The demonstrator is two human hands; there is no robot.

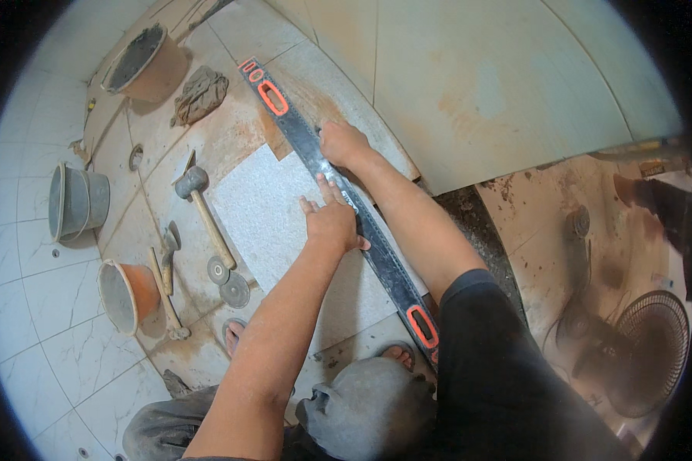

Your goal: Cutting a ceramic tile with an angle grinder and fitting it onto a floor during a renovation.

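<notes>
A long black spirit level (pixel 291 127) with orange openings lies diagonally across a pale speckled tile (pixel 246 203), which has a notched corner. My left hand (pixel 331 219) rests with spread fingers on the level and the tile beside it, pressing flat. My right hand (pixel 343 146) is closed at the level's far-right edge, a little higher up; what its curled fingers hold is too hidden to make out.
Left are two mallets (pixel 192 184) (pixel 178 332), a trowel (pixel 169 250), discs (pixel 234 290), a cloth (pixel 200 96) and buckets (pixel 146 65) (pixel 77 207) (pixel 121 300). Right are a raised pale slab (pixel 477 77), a fan (pixel 646 346) and a person's dark-clad leg (pixel 661 207).
</notes>
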